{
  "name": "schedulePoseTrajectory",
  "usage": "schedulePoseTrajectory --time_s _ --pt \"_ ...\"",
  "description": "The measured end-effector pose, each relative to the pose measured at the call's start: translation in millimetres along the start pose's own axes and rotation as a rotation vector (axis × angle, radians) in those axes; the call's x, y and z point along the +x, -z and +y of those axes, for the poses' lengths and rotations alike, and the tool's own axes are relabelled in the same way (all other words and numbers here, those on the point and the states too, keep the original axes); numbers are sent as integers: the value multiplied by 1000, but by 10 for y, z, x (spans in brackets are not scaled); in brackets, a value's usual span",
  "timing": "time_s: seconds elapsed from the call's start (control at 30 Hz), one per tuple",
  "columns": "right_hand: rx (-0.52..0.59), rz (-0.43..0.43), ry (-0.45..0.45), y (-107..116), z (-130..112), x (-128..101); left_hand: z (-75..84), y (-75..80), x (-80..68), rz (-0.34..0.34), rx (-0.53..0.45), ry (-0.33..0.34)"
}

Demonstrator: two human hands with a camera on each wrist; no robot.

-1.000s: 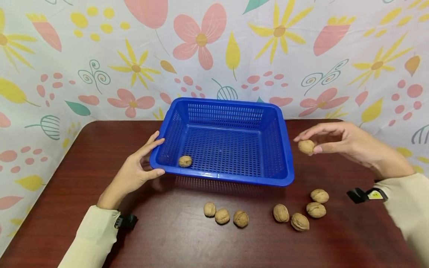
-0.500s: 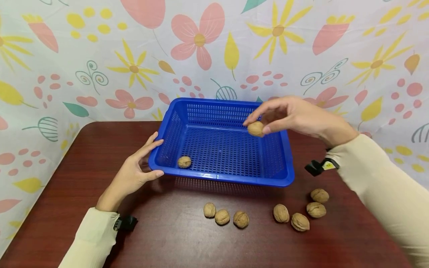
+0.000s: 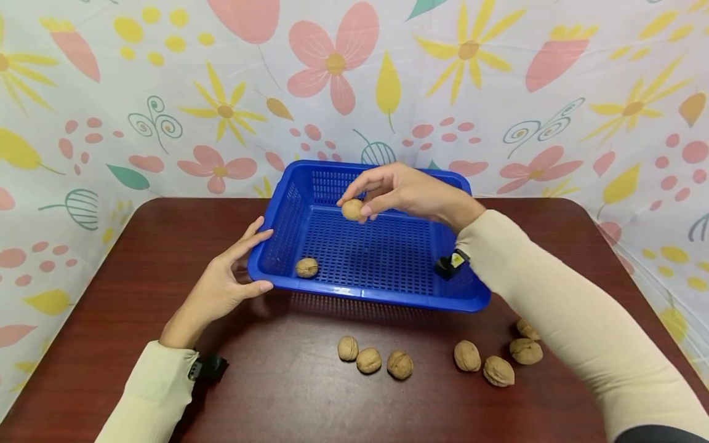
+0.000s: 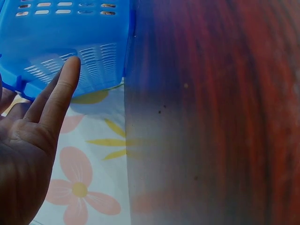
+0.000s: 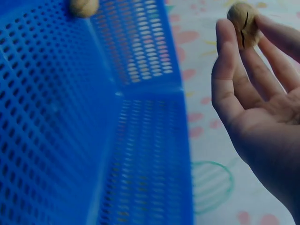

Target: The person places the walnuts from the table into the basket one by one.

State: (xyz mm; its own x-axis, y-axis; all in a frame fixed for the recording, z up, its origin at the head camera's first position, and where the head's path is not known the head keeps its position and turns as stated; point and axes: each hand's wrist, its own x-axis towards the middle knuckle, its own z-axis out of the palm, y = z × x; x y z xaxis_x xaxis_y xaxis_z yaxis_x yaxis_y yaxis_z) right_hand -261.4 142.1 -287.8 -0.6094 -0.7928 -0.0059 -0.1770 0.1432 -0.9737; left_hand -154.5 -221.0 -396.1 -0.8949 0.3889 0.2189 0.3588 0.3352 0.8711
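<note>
Over a blue plastic basket (image 3: 362,296), my right hand (image 3: 412,194) pinches a walnut (image 3: 352,210) between thumb and fingertips. The right wrist view shows this cracked walnut (image 5: 243,24) at the fingertips, higher than the basket's rim. Another walnut (image 3: 307,267) lies in the basket's front left corner. My left hand (image 3: 218,280) rests at that same corner, thumb by the front rim and fingers spread along the left rim. In the left wrist view, the left hand's (image 4: 35,136) fingers look fairly straight against the basket's outer wall (image 4: 65,37).
Three walnuts (image 3: 368,360) lie on the dark wooden table (image 3: 288,394) in front of the basket. Several more walnuts (image 3: 498,371) lie to the right, one partly covered by the right sleeve (image 3: 554,301). Behind the table hangs a floral cloth (image 3: 332,135).
My right hand has carried its walnut leftward, from right of the basket to above its middle. The left hand and the basket have stayed in place.
</note>
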Motion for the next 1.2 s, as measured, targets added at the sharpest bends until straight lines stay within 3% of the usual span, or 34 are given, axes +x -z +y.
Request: schedulePoseTrajectory --time_s 0.27,0.5,0.9,1.2 --pt "61 122 -100 -182 264 332 0 -2 7 0 -12 -3" --pt "101 168 -147 -261 464 533 2 -4 19 -1 -18 -1" --pt "25 125 -255 -485 757 769 14 3 -4 8 -11 0" --pt "-45 114 -307 -508 900 865 -1 8 10 -2 -9 20"
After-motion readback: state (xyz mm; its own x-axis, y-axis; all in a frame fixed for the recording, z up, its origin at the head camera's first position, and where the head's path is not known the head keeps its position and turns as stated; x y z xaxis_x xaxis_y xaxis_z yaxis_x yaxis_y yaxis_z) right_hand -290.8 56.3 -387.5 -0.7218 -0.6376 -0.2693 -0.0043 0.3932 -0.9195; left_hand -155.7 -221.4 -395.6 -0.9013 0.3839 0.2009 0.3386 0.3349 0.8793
